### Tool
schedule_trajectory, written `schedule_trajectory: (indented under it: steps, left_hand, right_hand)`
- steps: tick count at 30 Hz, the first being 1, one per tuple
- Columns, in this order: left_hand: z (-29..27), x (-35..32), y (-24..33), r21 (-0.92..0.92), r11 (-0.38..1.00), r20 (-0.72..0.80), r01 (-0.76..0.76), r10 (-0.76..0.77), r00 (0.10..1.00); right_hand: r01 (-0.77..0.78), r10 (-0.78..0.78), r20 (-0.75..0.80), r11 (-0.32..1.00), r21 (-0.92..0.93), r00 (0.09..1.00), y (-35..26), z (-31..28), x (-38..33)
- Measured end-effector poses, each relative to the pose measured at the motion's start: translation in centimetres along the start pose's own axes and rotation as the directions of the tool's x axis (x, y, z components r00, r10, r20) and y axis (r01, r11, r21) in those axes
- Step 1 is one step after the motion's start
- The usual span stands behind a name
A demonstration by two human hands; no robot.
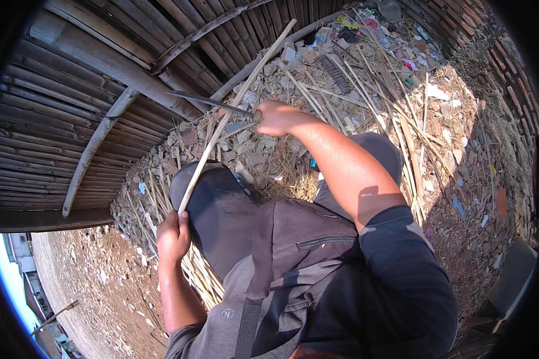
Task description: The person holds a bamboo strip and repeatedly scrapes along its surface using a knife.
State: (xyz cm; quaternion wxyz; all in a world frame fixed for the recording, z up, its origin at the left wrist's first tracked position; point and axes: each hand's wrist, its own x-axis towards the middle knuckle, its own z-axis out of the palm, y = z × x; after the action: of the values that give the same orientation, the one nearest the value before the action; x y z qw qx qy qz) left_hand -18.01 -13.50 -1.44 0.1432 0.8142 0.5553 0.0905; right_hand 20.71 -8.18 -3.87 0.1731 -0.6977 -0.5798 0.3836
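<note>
My left hand (pixel 174 236) is closed around the lower end of a long, pale bamboo strip (pixel 222 127), which slants up and away past my left knee. A long-bladed knife (pixel 206 100) is gripped in my right hand (pixel 275 118), its handle mostly hidden by the fingers. The blade lies across the strip a little beyond its middle and points to the left; whether it cuts into the bamboo I cannot tell. Beside my left leg lies a bundle of similar pale strips (pixel 201 274), partly covered by my forearm and knee.
A wall of bamboo slats (pixel 72 131) rises at the left and far side. Loose bamboo sticks (pixel 404 128) lie on rubble to the right. Scattered litter (pixel 371 30) covers the far ground, and a brick wall (pixel 515 90) stands at the right. My dark bag (pixel 305 239) hangs in front of me.
</note>
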Motion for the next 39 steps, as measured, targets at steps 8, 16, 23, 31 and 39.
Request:
schedule_trajectory:
  steps: [8, 16, 23, 31, 39]
  left_hand:
    - [1.0, 0.1, -0.4, -0.059, 0.998, -0.070, -0.025, 0.021, 0.997]
    - [-0.1, 0.3, 0.3, 0.047, 0.999, -0.035, 0.008, -0.006, 0.999]
    - [0.6, 0.1, 0.2, 0.043, 0.999, -0.086, -0.028, 0.032, 0.996]
    - [1.6, -0.1, -1.1, 0.007, 0.999, -0.150, -0.047, 0.047, 0.988]
    - [-0.2, 0.6, 0.5, 0.035, 0.999, -0.043, -0.025, 0.026, 0.999]
  right_hand:
    - [0.279, -0.265, 0.088, 0.935, -0.220, 0.960, -1.8, 2.0, 0.1]
    - [-0.141, 0.147, -0.135, 0.989, 0.052, 0.980, 5.6, -0.1, 2.9]
    - [0.109, -0.104, 0.068, 0.991, -0.080, 0.992, 0.4, 1.5, 1.1]
    - [0.237, -0.216, 0.111, 0.942, -0.239, 0.970, -0.4, 1.7, 1.7]
    - [-0.091, 0.087, -0.061, 0.994, -0.066, 0.994, 4.2, 0.3, 2.7]
